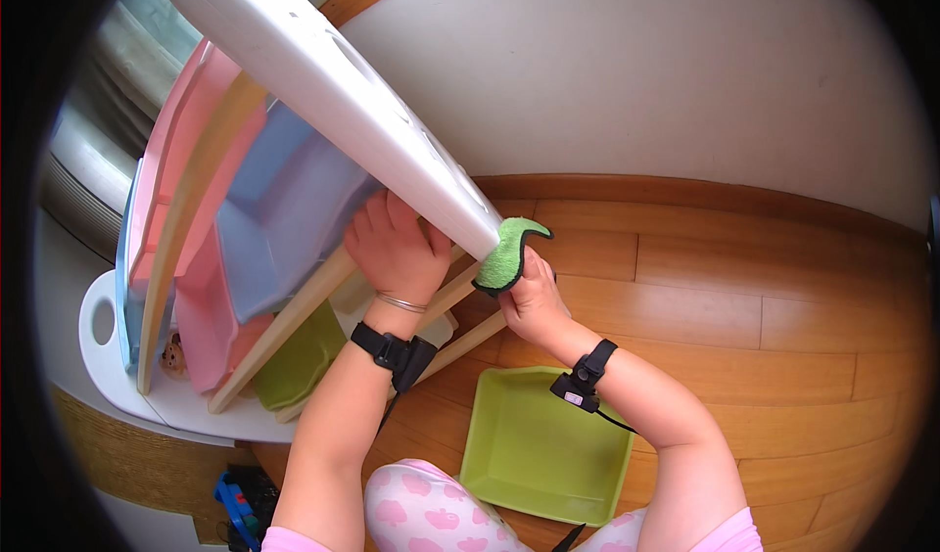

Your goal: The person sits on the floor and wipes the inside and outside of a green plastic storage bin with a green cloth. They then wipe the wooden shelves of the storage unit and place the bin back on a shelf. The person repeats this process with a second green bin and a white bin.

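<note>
A white plastic side panel (pixel 345 104) of a storage rack slants across the upper left, its lower end near my hands. My right hand (pixel 536 295) grips a green cloth with dark edging (pixel 507 255), which wraps around that end. My left hand (pixel 400 247) rests against the panel's inner side, by the wooden rails; its fingertips are partly hidden and I cannot tell whether they grip anything. Left of it, a blue bin (pixel 286 207) and a pink bin (pixel 202 310) sit tilted among the wooden rails (pixel 290 324). Both wrists wear black straps with small devices.
An empty green plastic bin (pixel 547 442) lies on the wooden floor (pixel 698 376) before my knees. Another green bin (pixel 301 357) is inside the rack. A wall (pixel 661 75) with a wooden baseboard (pixel 661 189) stands beyond. A blue toy (pixel 236 504) lies at lower left.
</note>
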Available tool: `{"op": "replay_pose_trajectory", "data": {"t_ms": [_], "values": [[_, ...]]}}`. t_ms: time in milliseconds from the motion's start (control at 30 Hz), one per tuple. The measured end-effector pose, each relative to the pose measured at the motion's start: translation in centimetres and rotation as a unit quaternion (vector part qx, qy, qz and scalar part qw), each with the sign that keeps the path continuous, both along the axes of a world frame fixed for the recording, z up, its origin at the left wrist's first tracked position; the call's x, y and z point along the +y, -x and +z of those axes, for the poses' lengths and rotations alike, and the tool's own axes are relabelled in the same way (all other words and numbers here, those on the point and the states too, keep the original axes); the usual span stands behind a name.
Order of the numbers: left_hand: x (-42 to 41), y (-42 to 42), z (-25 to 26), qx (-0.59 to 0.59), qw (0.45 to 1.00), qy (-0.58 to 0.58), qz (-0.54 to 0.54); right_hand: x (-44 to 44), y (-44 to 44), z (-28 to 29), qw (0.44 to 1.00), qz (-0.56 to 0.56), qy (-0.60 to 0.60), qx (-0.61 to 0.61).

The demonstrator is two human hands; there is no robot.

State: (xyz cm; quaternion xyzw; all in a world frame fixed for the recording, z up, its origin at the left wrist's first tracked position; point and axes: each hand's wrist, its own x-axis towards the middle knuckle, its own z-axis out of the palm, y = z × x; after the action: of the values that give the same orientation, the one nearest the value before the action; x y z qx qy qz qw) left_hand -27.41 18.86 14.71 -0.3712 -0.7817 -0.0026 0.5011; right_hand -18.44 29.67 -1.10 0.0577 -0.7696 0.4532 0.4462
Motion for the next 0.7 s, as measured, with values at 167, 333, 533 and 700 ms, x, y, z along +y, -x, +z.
{"op": "replay_pose_trajectory", "data": {"t_ms": [167,333,533,700], "values": [[-0.1,0.0,0.1,-0.016,1.0,0.002,-0.004,1.0,-1.1,0.1,0.99,0.037,0.064,-0.118],[0.2,0.4,-0.1,0.016,1.0,-0.012,0.023,1.8,0.8,8.1,0.997,0.073,0.036,0.003],[0.2,0.1,-0.1,0.015,0.996,0.022,0.089,2.6,3.2,12.4,0.969,0.201,0.132,0.051],[-0.3,0.0,0.4,-0.019,0.998,0.032,0.055,2.4,5.3,5.5,0.94,0.269,0.193,-0.086]]}}
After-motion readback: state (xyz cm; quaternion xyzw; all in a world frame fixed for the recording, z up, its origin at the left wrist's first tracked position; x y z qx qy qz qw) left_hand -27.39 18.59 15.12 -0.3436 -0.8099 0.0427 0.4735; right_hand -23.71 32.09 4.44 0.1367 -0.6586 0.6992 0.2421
